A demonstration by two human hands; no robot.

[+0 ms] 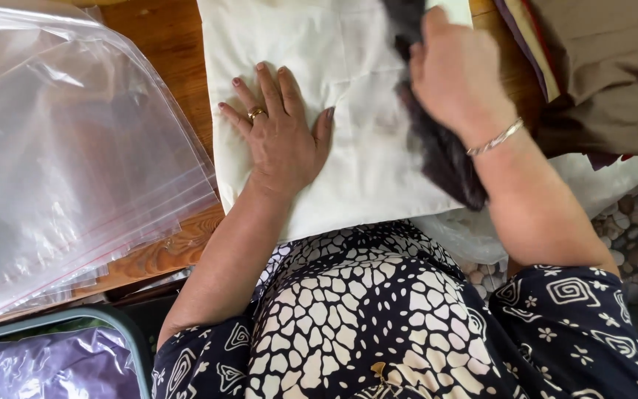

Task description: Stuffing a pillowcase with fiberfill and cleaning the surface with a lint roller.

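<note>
The left hand [280,137] lies flat and open on the cream cloth [348,111], which is spread on the wooden worktop [164,44]. The right hand [455,70] is on the cloth's far right part, gripping a dark furry piece [444,151]. Its fingertips are hidden, and the dark piece is cut off at the top. Clear plastic bags [68,155] lie stacked left of the cloth.

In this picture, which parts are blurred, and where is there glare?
Head view: the right hand and the dark cloth it holds are smeared by motion; the left hand, flat on the cream fabric, is sharp; daylight glares off the clear plastic bags.
</note>
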